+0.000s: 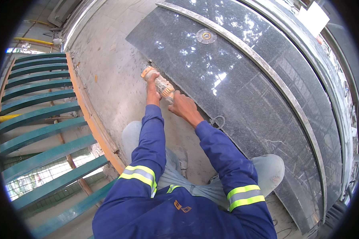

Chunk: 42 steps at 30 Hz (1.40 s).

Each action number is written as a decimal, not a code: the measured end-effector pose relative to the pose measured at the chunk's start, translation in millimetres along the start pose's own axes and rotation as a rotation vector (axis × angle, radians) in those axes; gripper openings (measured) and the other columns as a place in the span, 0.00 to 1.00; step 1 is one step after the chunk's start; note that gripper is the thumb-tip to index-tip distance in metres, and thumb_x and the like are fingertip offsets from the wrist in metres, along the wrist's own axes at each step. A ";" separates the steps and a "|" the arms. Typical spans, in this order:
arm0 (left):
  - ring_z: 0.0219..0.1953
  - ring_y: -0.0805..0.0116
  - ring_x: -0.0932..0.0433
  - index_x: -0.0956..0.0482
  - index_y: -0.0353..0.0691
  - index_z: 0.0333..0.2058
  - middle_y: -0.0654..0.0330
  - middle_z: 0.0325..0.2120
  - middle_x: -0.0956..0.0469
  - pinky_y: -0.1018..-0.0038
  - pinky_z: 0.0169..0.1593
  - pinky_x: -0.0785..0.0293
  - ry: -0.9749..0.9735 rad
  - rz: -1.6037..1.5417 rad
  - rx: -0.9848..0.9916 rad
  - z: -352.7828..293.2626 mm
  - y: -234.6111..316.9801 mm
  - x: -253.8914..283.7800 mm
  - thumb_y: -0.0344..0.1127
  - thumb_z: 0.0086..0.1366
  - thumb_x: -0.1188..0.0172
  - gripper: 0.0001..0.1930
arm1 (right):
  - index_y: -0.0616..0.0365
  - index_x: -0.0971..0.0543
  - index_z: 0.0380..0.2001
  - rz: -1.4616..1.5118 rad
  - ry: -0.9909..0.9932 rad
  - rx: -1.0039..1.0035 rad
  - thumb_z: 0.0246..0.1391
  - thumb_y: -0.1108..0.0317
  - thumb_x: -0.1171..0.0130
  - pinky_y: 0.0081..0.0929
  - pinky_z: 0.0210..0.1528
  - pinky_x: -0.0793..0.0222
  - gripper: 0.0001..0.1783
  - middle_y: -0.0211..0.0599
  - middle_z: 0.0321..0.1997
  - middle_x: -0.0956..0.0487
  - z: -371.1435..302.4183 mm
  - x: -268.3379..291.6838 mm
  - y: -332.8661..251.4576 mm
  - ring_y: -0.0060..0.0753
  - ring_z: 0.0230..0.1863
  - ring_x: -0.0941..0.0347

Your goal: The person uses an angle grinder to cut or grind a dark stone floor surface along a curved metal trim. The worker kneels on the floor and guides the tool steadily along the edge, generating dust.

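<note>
A blue jacket [179, 217] is filling the space nearest, its sleeves reaching forward to the hands. Both are clamping around one dusty orange tool [163, 85]: the left hand [152, 89] is gripping it toward its farther, leftward end, the right hand [184, 107] is holding its nearer end. The tool's long axis is slanting from far left to near right, running roughly along the near edge of the dark slab [235, 103], which is lying just beyond and right of the hands. The right hand is sitting closer to that edge; whether the tool is touching it, I cannot tell. A disc [206, 36] is resting on the slab, well beyond both hands.
</note>
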<state>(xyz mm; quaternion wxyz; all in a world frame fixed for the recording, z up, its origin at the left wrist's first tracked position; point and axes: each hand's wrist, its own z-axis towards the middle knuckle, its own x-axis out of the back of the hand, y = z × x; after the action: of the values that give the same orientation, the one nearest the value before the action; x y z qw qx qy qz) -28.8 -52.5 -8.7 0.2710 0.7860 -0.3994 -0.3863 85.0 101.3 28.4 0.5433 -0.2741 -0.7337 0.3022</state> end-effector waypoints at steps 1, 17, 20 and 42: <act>0.25 0.53 0.19 0.28 0.38 0.43 0.52 0.27 0.24 0.54 0.32 0.17 0.001 0.002 -0.002 1.0 0.8 0.5 0.39 0.53 0.31 0.22 | 0.70 0.28 0.41 0.006 -0.010 -0.009 0.46 0.58 0.32 0.52 0.45 0.22 0.28 0.64 0.38 0.17 2.1 -1.3 0.0 0.64 0.41 0.17; 0.29 0.50 0.18 0.30 0.39 0.47 0.50 0.30 0.23 0.53 0.36 0.17 -0.019 0.011 0.004 -20.2 -6.7 -1.7 0.39 0.55 0.32 0.23 | 0.69 0.28 0.43 -0.019 -0.042 -0.009 0.46 0.56 0.31 0.51 0.46 0.22 0.30 0.65 0.39 0.17 -19.0 9.2 2.9 0.64 0.42 0.18; 0.29 0.50 0.18 0.29 0.39 0.46 0.50 0.30 0.23 0.53 0.36 0.16 -0.024 0.011 0.001 -21.4 -9.7 -2.3 0.39 0.55 0.32 0.23 | 0.69 0.28 0.43 -0.015 -0.052 -0.016 0.46 0.56 0.32 0.52 0.47 0.22 0.30 0.65 0.39 0.17 -22.0 10.7 5.5 0.64 0.43 0.18; 0.25 0.54 0.19 0.27 0.37 0.43 0.53 0.26 0.24 0.55 0.32 0.17 0.005 -0.010 0.022 -37.5 -24.1 -7.2 0.39 0.53 0.31 0.21 | 0.69 0.28 0.44 -0.020 -0.046 -0.021 0.46 0.57 0.33 0.53 0.47 0.23 0.29 0.64 0.39 0.17 -44.4 18.0 10.8 0.66 0.43 0.19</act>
<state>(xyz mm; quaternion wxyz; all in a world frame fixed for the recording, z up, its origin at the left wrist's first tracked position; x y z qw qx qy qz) 9.4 -29.2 -2.8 0.2614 0.7919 -0.3988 -0.3816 123.9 128.1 41.8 0.5265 -0.2654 -0.7518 0.2954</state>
